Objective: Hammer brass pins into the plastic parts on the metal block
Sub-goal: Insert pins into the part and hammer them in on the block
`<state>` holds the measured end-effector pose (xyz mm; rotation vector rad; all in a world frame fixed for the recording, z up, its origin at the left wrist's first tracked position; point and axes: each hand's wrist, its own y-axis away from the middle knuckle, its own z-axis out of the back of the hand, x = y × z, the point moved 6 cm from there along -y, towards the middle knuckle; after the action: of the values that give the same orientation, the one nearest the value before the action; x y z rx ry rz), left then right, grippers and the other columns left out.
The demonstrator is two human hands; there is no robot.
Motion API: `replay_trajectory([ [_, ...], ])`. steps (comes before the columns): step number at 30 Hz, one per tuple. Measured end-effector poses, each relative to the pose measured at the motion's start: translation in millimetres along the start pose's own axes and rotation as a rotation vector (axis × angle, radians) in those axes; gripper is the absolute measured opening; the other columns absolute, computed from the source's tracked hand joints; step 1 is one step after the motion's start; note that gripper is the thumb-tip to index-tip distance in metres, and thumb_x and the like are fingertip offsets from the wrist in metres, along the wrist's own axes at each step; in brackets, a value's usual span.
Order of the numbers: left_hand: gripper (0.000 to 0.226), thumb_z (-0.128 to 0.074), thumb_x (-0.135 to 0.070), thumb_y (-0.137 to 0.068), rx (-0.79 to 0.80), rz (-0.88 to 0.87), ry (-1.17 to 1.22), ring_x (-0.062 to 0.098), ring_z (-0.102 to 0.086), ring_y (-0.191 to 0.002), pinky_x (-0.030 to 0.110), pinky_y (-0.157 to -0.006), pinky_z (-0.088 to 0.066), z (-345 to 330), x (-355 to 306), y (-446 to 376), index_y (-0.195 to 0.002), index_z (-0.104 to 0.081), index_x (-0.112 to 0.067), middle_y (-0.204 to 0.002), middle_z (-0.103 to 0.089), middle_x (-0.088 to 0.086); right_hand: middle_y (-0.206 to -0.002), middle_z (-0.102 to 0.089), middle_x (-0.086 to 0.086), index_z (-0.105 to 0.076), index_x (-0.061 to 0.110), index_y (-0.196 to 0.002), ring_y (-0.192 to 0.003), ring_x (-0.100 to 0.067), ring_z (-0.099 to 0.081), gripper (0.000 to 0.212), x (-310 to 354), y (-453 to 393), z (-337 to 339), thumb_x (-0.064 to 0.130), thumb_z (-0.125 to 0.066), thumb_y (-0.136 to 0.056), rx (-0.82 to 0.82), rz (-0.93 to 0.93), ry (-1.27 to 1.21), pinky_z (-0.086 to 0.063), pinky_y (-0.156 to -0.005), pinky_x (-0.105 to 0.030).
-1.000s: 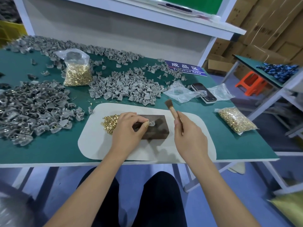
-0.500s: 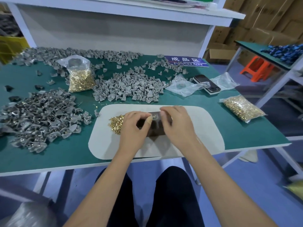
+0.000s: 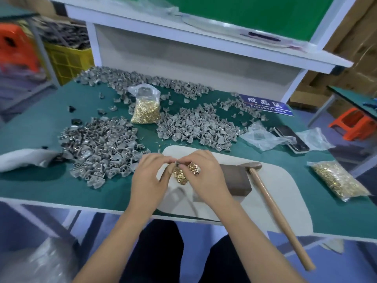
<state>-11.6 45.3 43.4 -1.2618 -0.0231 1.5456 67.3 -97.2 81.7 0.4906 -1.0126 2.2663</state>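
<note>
At the far left of the green worktop (image 3: 51,117) lies a crumpled white bag (image 3: 24,159), and just past it a heap of darker grey plastic parts (image 3: 102,148) spreads toward the front edge. Behind that heap stands a clear bag of brass pins (image 3: 145,110), upright and open at the top, with more grey parts scattered along the back. A second, paler pile of plastic parts (image 3: 195,127) sits near the middle, just beyond the white mat (image 3: 285,190).

Over the left end of the mat the two hands meet. The left hand (image 3: 149,180) has its fingers curled, thumb and forefinger pinched on something small and dark at the point where the hands touch; the right hand (image 3: 206,176) pinches the same spot from the other side. What the small piece is I cannot tell, it is too blurred. A little pile of loose brass pins (image 3: 180,175) lies on the mat right under the hands, partly hidden by the right fingers.

To the right of the hands, the dark metal block (image 3: 236,180) rests on the mat with nothing visible on its top. The hammer (image 3: 271,205) lies beside it, head touching the block's far corner, wooden handle running out over the worktop's front edge. Farther right are a crumpled clear bag (image 3: 263,136), a phone (image 3: 293,141), and another flat bag of pins (image 3: 336,180). A blue sign (image 3: 267,106) lies at the back.
</note>
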Motion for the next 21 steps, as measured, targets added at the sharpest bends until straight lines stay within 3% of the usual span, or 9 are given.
replay_trajectory([
  [3,0.013,-0.069,-0.032,-0.094,-0.038,0.011,-0.145,0.013,-0.056,-0.107,0.035,-0.094,-0.044,20,18,-1,-0.106,-0.073,-0.029,-0.104,-0.066,-0.016,-0.088,-0.064,0.003,-0.079,0.015,-0.094,-0.09,-0.017,-0.06,0.01,13,-13,-26,0.009,-0.079,-0.085,0.025,0.008,-0.043,-0.048,-0.083,-0.032],
  [6,0.013,-0.063,-0.039,-0.097,-0.102,0.046,-0.295,0.012,-0.055,-0.113,0.029,-0.096,-0.029,37,28,-1,-0.105,-0.072,-0.034,-0.106,-0.064,-0.019,-0.088,-0.067,0.006,-0.079,0.018,-0.09,-0.09,-0.011,-0.062,0.011,14,-23,-52,0.008,-0.078,-0.086,0.073,-0.074,-0.143,-0.048,-0.082,-0.025],
  [12,0.012,-0.072,-0.027,-0.091,-0.115,0.117,-0.407,0.021,-0.056,-0.116,0.04,-0.102,-0.034,58,55,-6,-0.101,-0.076,-0.029,-0.106,-0.066,-0.01,-0.088,-0.069,0.012,-0.08,0.025,-0.091,-0.094,-0.012,-0.059,0.013,18,-38,-99,0.013,-0.078,-0.087,0.112,-0.087,-0.068,-0.041,-0.084,-0.016],
  [16,0.015,-0.069,-0.027,-0.092,-0.034,0.244,-0.37,0.019,-0.054,-0.115,0.033,-0.106,-0.031,56,70,-1,-0.105,-0.075,-0.031,-0.106,-0.065,-0.01,-0.093,-0.065,0.012,-0.078,0.026,-0.097,-0.096,-0.013,-0.052,0.013,22,-31,-117,0.017,-0.077,-0.088,0.077,-0.054,0.047,-0.045,-0.085,-0.031],
  [21,0.022,-0.069,-0.025,-0.091,-0.005,0.208,-0.367,0.017,-0.053,-0.119,0.03,-0.109,-0.031,51,67,4,-0.112,-0.071,-0.026,-0.113,-0.065,-0.01,-0.1,-0.069,0.007,-0.079,0.02,-0.102,-0.099,-0.019,-0.054,0.017,17,-26,-117,0.012,-0.077,-0.087,-0.007,0.005,0.106,-0.046,-0.086,-0.038],
])
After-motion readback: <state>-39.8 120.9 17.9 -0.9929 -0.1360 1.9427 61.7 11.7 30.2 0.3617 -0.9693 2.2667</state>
